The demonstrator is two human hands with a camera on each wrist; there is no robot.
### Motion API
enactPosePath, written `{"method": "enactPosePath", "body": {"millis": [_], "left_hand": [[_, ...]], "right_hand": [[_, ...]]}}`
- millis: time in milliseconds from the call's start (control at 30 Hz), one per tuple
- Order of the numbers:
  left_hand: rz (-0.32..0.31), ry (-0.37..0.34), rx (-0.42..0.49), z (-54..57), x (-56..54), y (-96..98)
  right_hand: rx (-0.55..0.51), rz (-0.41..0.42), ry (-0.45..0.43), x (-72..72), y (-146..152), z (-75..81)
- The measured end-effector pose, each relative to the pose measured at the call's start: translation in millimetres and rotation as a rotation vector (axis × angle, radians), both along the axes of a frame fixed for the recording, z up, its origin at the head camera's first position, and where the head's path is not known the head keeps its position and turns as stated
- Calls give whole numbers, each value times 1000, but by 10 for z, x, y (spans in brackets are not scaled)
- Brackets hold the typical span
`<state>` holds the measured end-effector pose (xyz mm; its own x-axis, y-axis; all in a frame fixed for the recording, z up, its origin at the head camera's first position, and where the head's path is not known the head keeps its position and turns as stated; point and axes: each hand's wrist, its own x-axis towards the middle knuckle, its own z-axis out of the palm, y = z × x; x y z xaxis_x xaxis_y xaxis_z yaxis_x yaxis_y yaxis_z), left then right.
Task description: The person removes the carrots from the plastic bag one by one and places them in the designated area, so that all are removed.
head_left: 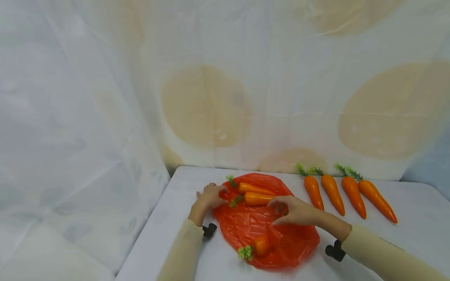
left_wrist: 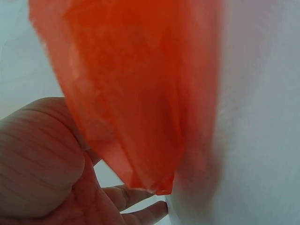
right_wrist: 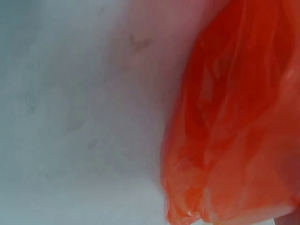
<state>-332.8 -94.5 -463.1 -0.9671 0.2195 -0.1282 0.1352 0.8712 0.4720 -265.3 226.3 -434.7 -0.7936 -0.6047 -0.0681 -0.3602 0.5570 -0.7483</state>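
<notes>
A red plastic bag (head_left: 242, 226) lies spread on the table with two orange carrots on it, an upper carrot (head_left: 256, 189) and a lower carrot (head_left: 256, 199). Nearer the front, another carrot (head_left: 261, 245) shows only its leafy end, the rest covered by red plastic. My left hand (head_left: 211, 196) is at the bag's left edge, thumb and fingers apart, beside the carrot leaves. Red plastic (left_wrist: 131, 108) hangs before its palm in the left wrist view. Over the bag's right side, my right hand (head_left: 293, 210) has curved, parted fingers and overlaps the lower carrot's tip.
Several more carrots (head_left: 332, 193) lie in a slanting row on the white table (head_left: 418, 222), right of the bag. A patterned curtain (head_left: 274, 97) hangs behind the table, and pale sheeting (head_left: 81, 164) stands along its left side.
</notes>
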Motion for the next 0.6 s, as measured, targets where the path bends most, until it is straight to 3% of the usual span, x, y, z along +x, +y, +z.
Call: {"method": "enactPosePath", "body": {"millis": [233, 600], "left_hand": [[-1, 4, 3, -8, 4, 0], [-15, 25, -19, 7, -9, 4]], "right_hand": [[25, 101, -73, 149, -54, -33], [39, 145, -166, 264, -107, -88]]}}
